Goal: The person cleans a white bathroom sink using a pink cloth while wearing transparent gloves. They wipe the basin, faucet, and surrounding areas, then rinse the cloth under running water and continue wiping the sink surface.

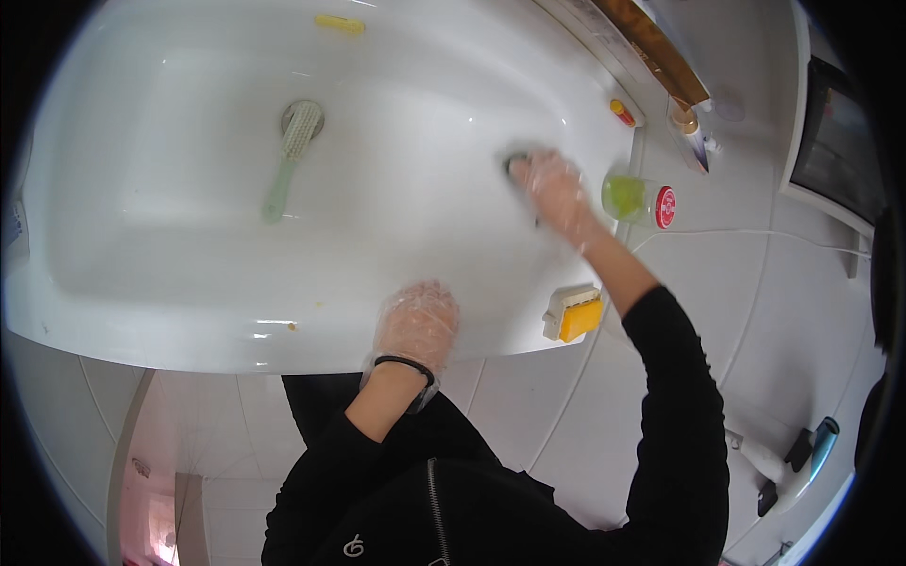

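In a clear plastic glove, my right hand (555, 187) grips a dark scrubbing pad (515, 164), blurred and mostly covered by the fingers, against the inner right side of a white bathtub (425, 177). My left hand (420, 322), also gloved and with a black band at the wrist, rests on the tub's near rim; whether it holds anything is not visible. A brush with pale bristles and a light green handle (276, 194) lies in the tub, its head over the round drain (316, 117). A yellow object (340, 25) lies towards the far side.
On the near right corner sits a soap dish with a yellow-orange bar (582, 320). A jar with a red lid and green contents (630, 198) stands at the right edge, near a small yellow-and-red tube (622, 113). A white cable (750, 231) runs rightwards; a hair dryer (761, 460) is lower right.
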The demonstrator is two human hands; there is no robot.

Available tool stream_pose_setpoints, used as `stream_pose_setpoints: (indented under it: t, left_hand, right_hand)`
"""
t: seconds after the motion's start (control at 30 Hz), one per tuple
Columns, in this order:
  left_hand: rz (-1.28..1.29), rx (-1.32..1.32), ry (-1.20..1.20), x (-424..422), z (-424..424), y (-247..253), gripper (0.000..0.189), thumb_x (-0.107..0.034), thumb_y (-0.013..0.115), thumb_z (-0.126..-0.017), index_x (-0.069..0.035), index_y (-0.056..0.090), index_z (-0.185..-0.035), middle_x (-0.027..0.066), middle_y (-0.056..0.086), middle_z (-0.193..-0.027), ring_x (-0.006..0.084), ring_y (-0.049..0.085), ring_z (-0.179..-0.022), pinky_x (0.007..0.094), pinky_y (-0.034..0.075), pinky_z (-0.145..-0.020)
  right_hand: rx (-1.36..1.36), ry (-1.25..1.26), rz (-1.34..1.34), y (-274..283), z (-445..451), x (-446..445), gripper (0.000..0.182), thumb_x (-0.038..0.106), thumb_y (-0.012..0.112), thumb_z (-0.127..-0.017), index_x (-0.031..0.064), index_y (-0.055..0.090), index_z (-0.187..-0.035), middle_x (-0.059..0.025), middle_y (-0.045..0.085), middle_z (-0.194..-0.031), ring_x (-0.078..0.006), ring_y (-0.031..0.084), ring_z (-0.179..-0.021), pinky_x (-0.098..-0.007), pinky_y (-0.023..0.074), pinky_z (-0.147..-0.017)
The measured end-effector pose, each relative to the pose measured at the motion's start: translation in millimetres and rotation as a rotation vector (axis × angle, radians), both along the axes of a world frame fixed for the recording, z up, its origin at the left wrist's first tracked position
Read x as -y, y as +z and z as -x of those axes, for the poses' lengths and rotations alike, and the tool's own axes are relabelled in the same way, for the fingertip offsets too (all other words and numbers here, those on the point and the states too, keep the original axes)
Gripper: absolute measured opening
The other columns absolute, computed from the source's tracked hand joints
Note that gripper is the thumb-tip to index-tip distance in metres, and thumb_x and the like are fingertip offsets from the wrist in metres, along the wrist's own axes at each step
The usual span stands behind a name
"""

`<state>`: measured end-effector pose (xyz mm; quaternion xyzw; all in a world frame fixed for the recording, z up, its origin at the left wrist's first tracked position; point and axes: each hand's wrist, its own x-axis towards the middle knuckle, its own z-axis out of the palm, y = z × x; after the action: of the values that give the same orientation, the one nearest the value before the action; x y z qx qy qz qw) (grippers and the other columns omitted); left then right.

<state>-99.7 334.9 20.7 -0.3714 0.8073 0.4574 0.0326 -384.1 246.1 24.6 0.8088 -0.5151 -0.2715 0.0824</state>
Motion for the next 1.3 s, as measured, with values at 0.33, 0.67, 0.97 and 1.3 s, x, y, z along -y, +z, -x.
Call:
stream_pose_setpoints:
  t: [0.33,0.67,0.97,1.3]
  left_hand:
    - [0.198,-0.021,-0.028,-6,7,-6,0.024,-0.018,0.048,-0.087,-0.006,0.064,-0.100,0.0105,0.065,-0.107,0.0267,0.059,-0.105,0.0375,0.047,-0.092]
    - [0.164,-0.025,0.024,-7,6,-8,0.017,-0.013,0.050,-0.082,-0.007,0.065,-0.087,0.0108,0.066,-0.093,0.0268,0.063,-0.094,0.0392,0.051,-0.081]
    - [-0.022,-0.270,0.023,8,-21,20,0.019,-0.013,0.052,-0.084,-0.003,0.062,-0.097,0.0126,0.065,-0.109,0.0304,0.060,-0.105,0.0408,0.049,-0.088]
    - [0.373,-0.116,0.369,67,-187,26,0.025,-0.018,0.052,-0.091,-0.005,0.060,-0.111,0.0123,0.062,-0.114,0.0302,0.057,-0.109,0.0423,0.045,-0.094]
  right_hand:
    - [0.012,-0.074,-0.170,-14,-40,-80,0.010,0.017,0.049,-0.087,0.0124,0.057,-0.091,-0.0070,0.060,-0.084,-0.0235,0.062,-0.076,-0.0427,0.0502,-0.062]
    - [0.601,-0.467,-0.354,42,-78,-126,0.016,0.006,0.057,-0.081,0.0067,0.059,-0.097,-0.0165,0.061,-0.085,-0.0344,0.060,-0.080,-0.0445,0.0470,-0.073]
    - [0.883,-0.712,-0.185,-78,-104,-52,0.031,0.016,0.064,-0.082,0.0094,0.054,-0.111,-0.0189,0.061,-0.099,-0.0376,0.059,-0.095,-0.0475,0.0460,-0.082]
    - [0.984,-0.776,-0.365,-70,-173,-45,0.027,0.010,0.058,-0.086,0.0109,0.052,-0.112,-0.0187,0.060,-0.096,-0.0374,0.058,-0.093,-0.0467,0.0464,-0.080]
